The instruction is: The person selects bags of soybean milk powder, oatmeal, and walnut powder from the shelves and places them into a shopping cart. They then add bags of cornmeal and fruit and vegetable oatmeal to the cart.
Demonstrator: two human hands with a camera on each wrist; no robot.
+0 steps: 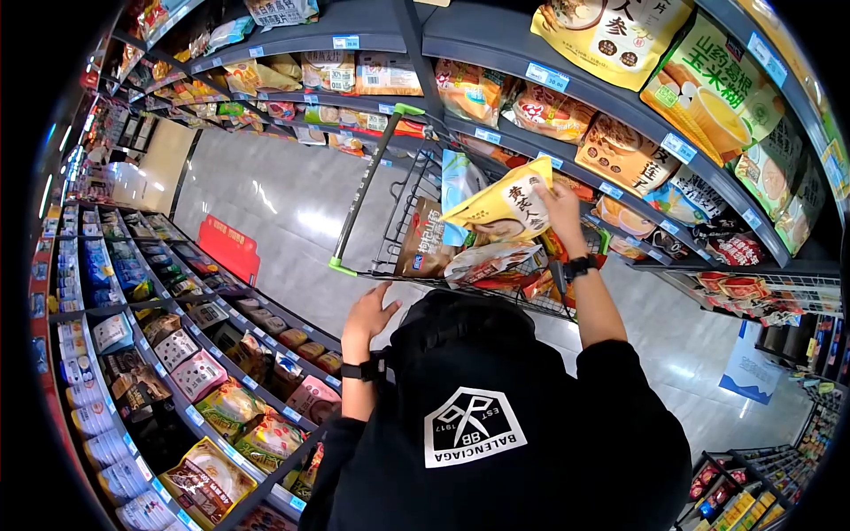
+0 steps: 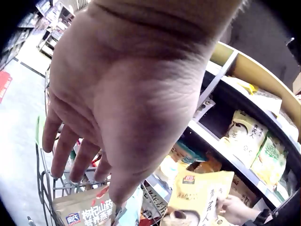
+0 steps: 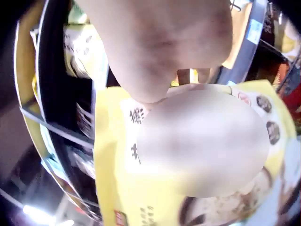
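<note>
My right hand [image 1: 560, 212] pinches the edge of a yellow food pouch [image 1: 505, 203] above a wire shopping cart [image 1: 368, 181]. In the right wrist view, the thumb and fingers overlap the pouch's printed front [image 3: 113, 146], and a pale blurred oval hides part of that front. My left hand [image 1: 370, 314] is beside the cart's near side with its fingers extended, holding nothing. The left wrist view shows its palm [image 2: 127, 94] over the cart and a brown pouch [image 2: 84, 207]. Inside the cart lie that brown pouch, a light blue pouch [image 1: 460, 181] and other packages.
Shelves of bagged foods [image 1: 544, 115] curve along the far and right sides. To the left stands a lower shelf [image 1: 177, 354] with rows of packages. A red sign [image 1: 228, 250] is on the grey tiled floor [image 1: 292, 195] near the left shelf.
</note>
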